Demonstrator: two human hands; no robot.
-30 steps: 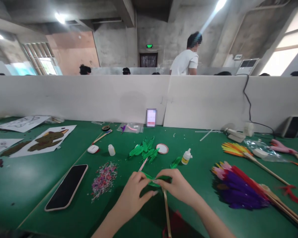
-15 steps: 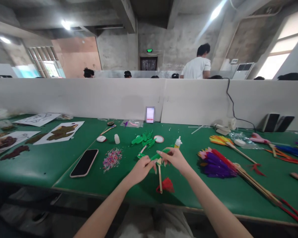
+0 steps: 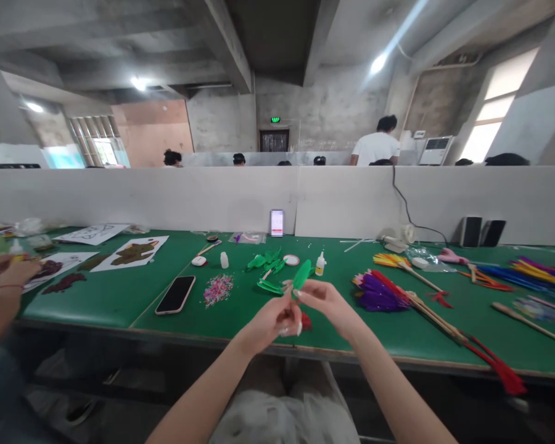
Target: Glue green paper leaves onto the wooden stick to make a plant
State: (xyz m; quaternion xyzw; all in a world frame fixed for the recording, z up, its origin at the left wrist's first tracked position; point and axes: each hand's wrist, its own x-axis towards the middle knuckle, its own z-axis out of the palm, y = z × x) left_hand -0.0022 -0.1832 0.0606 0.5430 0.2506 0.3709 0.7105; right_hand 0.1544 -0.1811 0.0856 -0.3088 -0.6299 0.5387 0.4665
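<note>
Here, 2 hands [image 3: 269, 320] [image 3: 327, 302], green feather [image 3: 302, 275], base hidden

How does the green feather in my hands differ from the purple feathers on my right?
The green feather points up, pinched by your right hand; the purple feathers lie on the table. The green feather is single, while the purple feathers form a thick bunch. Both are vividly coloured.

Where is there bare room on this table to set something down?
A wide bare patch lies left of the dark phone, in front of the brown picture. A smaller one lies between the yellow-labelled bottle and the purple feathers. It is crowded just beyond the left hand and right hand, with green leaves and a round lid.
</note>
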